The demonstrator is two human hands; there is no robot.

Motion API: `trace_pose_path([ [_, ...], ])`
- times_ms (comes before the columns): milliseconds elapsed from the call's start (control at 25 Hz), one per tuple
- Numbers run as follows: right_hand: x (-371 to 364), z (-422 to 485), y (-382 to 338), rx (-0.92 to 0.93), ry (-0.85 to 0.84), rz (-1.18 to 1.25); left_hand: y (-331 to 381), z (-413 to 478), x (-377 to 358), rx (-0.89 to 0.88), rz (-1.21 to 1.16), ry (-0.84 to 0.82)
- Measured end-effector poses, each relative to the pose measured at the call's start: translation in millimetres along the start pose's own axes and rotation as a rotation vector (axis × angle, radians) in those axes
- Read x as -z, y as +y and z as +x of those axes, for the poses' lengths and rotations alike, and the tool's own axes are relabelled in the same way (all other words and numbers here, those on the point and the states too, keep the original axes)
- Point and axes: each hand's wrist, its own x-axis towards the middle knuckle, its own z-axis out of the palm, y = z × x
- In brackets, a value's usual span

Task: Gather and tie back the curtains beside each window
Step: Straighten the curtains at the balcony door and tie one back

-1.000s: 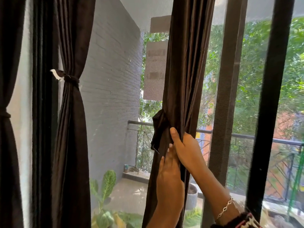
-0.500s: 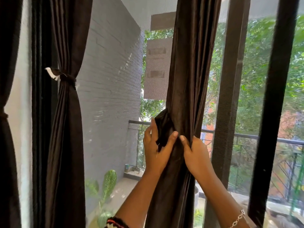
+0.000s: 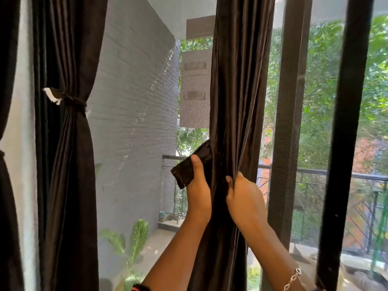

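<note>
The left curtain is already tied. The middle curtain hangs gathered but untied: left hand grips its tieback, right hand pinches the folds. Wrapping and knotting remain.

Middle curtain: dark brown, faint sheen on folds. Tie-back strip: same dark brown. Left curtain: dark brown, white tab at its tie. Brick wall: pale grey. Window bar: black. Bracelet: silver. Plant leaves: green, pale veins. Trees: green.
</note>
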Motion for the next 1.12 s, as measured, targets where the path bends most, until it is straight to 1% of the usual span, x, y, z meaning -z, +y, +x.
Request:
trace_pose_path([
  [80,-2,0,-3,-0.012,-0.025,-0.069,0,-3,0,-0.012,-0.012,-0.047],
  [160,-6,-2,-7,0.003,-0.043,-0.104,-2,-5,0,-0.025,0.030,-0.100],
  [240,-5,-6,-14,0.043,-0.053,-0.120,-3,-7,-2,-0.027,0.191,-0.167],
  [280,-5,-6,-15,0.069,-0.063,-0.122,-4,-7,-3,-0.068,0.274,-0.182],
  [400,-7,-8,-14,0.129,-0.100,-0.115,-3,-2,-6,-0.223,0.357,-0.178],
  [480,-7,-10,-12,0.205,-0.148,-0.065,2,3,-4,-0.263,0.379,-0.104],
  [560,-4,-12,-4,0.273,-0.257,0.114,7,10,2,-0.265,0.330,-0.051],
  [600,-2,-11,1,0.290,-0.265,0.238,10,12,6,-0.247,0.276,-0.054],
  [640,0,-8,7,0.284,-0.194,0.355,13,15,10,-0.228,0.234,-0.067],
  [680,1,-2,14,0.262,-0.056,0.435,15,17,14,-0.208,0.205,-0.080],
  [720,2,5,22,0.235,0.088,0.463,16,19,18,-0.184,0.183,-0.091],
  [760,3,12,28,0.204,0.177,0.463,17,21,21,-0.155,0.163,-0.101],
  [800,2,20,31,0.163,0.222,0.463,18,23,24,-0.126,0.150,-0.115],
  [840,1,28,35,0.098,0.200,0.516,19,24,27,-0.100,0.135,-0.134],
  [880,0,37,37,0.003,0.124,0.656,20,26,30,-0.080,0.117,-0.160],
  [1000,4,55,35,-0.284,-0.204,1.359,21,30,38,-0.046,0.067,-0.241],
  [1040,5,59,36,-0.363,-0.293,1.499,21,31,39,-0.030,0.058,-0.247],
  [1080,5,63,37,-0.414,-0.354,1.557,22,32,40,-0.018,0.049,-0.250],
  [1120,4,65,38,-0.441,-0.391,1.565,22,33,41,-0.009,0.042,-0.256],
])
